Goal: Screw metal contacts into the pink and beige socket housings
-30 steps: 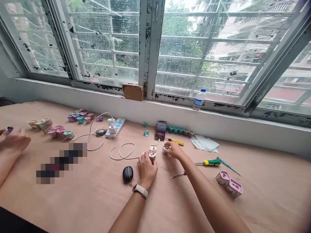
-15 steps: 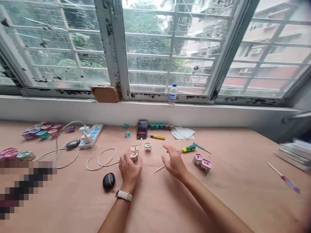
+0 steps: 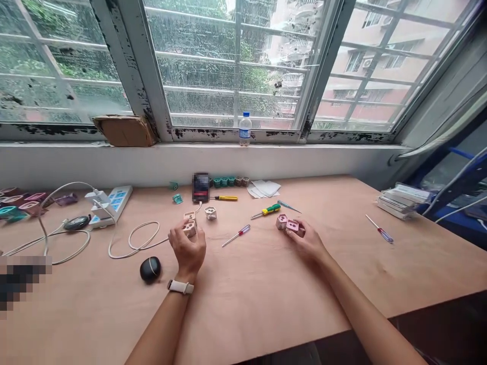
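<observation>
My left hand (image 3: 187, 249) is closed around the nearer of two beige hexagonal blocks (image 3: 189, 229) with holes in their tops. A pale block (image 3: 210, 213) stands just to the right of that pair. My right hand (image 3: 307, 240) grips the right-hand one of two joined pink-topped hexagonal blocks (image 3: 292, 226), thumb at the near side and fingers partly hidden behind. Between the hands lies a screwdriver with a clear red-and-blue handle (image 3: 243, 230). A green-and-yellow screwdriver (image 3: 271, 209) and a thin blue tool (image 3: 289, 206) rest beyond the pink pair.
A black mouse-shaped object (image 3: 150, 269) sits left of my left wrist. A white cable (image 3: 139, 248) curls near a power strip (image 3: 117, 203). Toward the wall are a phone (image 3: 200, 187), a yellow tool (image 3: 226, 198), dark blocks and papers (image 3: 264, 188). Another screwdriver (image 3: 380, 230) lies far right.
My right hand has moved from above the red-and-blue screwdriver to the pink-topped blocks and closed on them. My left hand stays on the beige blocks. The view has turned right.
</observation>
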Available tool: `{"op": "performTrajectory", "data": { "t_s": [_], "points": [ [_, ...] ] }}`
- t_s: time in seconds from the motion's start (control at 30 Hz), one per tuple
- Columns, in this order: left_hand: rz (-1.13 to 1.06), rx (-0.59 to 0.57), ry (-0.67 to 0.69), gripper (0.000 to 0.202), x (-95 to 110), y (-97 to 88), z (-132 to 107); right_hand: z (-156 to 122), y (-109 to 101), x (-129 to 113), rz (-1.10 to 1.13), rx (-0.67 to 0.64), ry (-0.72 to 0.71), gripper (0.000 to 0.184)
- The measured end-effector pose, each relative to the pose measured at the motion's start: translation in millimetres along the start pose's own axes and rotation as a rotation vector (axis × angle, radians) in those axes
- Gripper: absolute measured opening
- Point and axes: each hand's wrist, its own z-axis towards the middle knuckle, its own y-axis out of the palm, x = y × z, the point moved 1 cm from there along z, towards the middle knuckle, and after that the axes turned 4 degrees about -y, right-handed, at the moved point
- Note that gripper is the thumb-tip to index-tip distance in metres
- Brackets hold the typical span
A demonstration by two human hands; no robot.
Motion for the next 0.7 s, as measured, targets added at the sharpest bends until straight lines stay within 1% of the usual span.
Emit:
{"op": "performTrajectory", "data": {
  "t_s": [0.07, 0.13, 0.17, 0.23, 0.3, 0.37, 0.4, 0.43, 0.5, 0.57, 0.7],
  "points": [
    [-0.028, -0.009, 0.005, 0.032, 3, -0.6, -1, -7, 0, -9, 0.087, -0.011, 0.040, 0.043],
    [-0.072, -0.028, 0.014, 0.031, 5, -0.7, -3, -18, 4, -27, 0.193, -0.002, 0.049, 0.041],
    [-0.103, -0.049, 0.021, 0.030, 6, -0.4, -4, -25, 9, -39, 0.316, -0.049, 0.044, 0.041],
    [-0.177, -0.117, 0.036, 0.028, 8, 0.8, -7, -38, 25, -65, 0.533, -0.269, 0.025, 0.042],
    [-0.245, -0.201, 0.049, 0.025, 12, 2.3, -11, -48, 47, -90, 0.642, -0.459, -0.010, 0.039],
    [-0.287, -0.269, 0.058, 0.024, 15, 3.5, -16, -54, 71, -110, 0.718, -0.609, -0.032, 0.030],
    [-0.301, -0.298, 0.060, 0.025, 17, 3.8, -17, -55, 83, -118, 0.741, -0.668, -0.025, 0.028],
    [-0.312, -0.321, 0.064, 0.025, 19, 3.9, -18, -54, 94, -123, 0.752, -0.698, -0.025, 0.028],
    [-0.334, -0.346, 0.066, 0.023, 22, 3.3, -19, -48, 113, -127, 0.757, -0.707, -0.012, 0.026],
    [-0.361, -0.370, 0.048, 0.020, 23, 2.5, -18, -40, 127, -125, 0.740, -0.655, -0.024, 0.026],
    [-0.426, -0.492, 0.007, 0.015, 22, 2.7, -18, -26, 137, -113, 0.633, -0.549, -0.100, 0.028]
  ]
}}
